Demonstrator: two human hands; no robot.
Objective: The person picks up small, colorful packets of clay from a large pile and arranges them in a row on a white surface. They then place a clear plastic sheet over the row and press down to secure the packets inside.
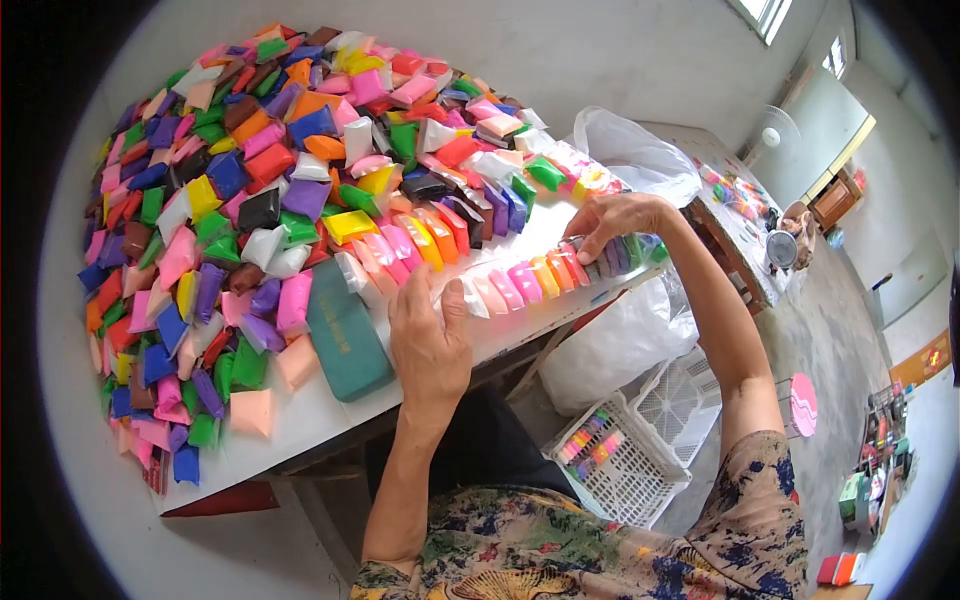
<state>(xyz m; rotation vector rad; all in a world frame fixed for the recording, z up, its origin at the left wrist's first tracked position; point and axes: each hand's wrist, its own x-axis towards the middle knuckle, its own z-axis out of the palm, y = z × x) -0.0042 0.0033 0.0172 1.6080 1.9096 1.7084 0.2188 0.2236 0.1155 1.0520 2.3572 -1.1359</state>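
On the white table a front row of small coloured packets (525,282) stands on edge, running from white through pink, yellow and red to dark ones. My left hand (430,345) is at the row's left end, fingers stretched and apart, its thumb beside a white packet (463,299). Over the row's right part, my right hand (615,222) bends its thumb and fingers down around the red and dark packets; some fingertips are hidden. Behind lies a second row of packets (405,245). A dark green box (347,335) sits left of my left hand.
A large heap of loose packets (240,190) covers the table's left and back. A clear plastic bag (640,155) lies at the far right end. Below stand a white crate (625,480) with packets inside and a white sack (620,345). Another table (735,225) stands beyond.
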